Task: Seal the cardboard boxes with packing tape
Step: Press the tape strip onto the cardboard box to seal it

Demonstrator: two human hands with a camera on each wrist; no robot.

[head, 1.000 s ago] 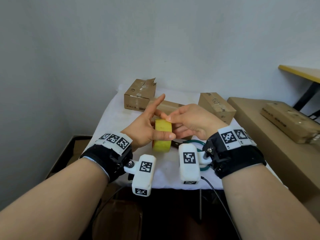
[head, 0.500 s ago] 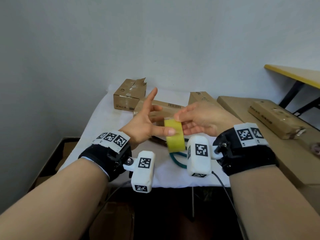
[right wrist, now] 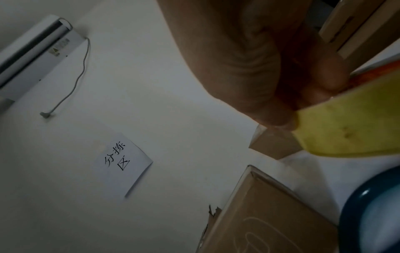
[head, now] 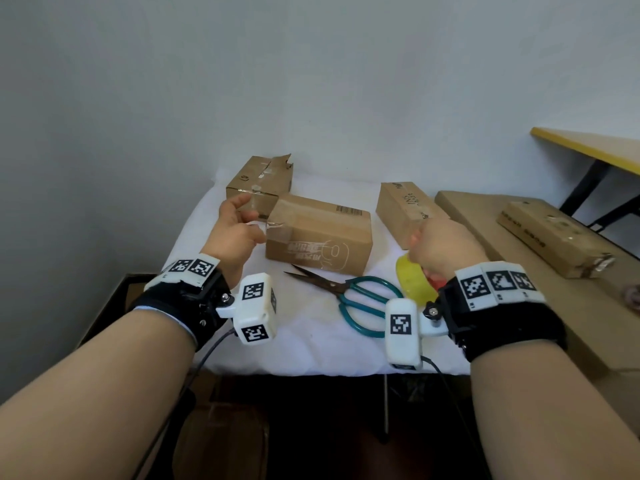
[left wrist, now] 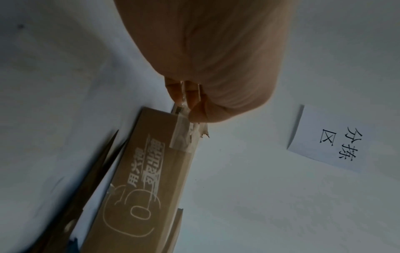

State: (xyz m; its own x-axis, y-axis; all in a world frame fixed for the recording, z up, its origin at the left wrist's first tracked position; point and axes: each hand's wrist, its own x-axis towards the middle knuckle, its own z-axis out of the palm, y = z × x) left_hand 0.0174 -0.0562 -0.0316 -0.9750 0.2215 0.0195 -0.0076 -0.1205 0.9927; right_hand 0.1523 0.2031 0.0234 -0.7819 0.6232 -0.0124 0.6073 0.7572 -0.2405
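While the left hand [head: 239, 233] pinches a clear tape strip [head: 273, 226] at the printed brown cardboard box [head: 322, 237] on the white table [head: 304, 337], the right hand [head: 446, 247] grips a yellow tape roll [head: 414, 284]. Left wrist: fingertips [left wrist: 192, 95] pinch tape at the box corner. Right wrist: curled fingers [right wrist: 281, 109] clamp the roll.

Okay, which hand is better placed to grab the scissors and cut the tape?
Probably the right hand: it is nearer the scissors handles, though it must first put down the roll. The left hand pinches the tape strip at the middle box.

On your table [head: 311, 341], three boxes: one back left [head: 258, 183], one middle [head: 318, 237], one right [head: 405, 213]. Scissors [head: 349, 296] lie before the middle box, with the tape roll [head: 414, 284] to their right.
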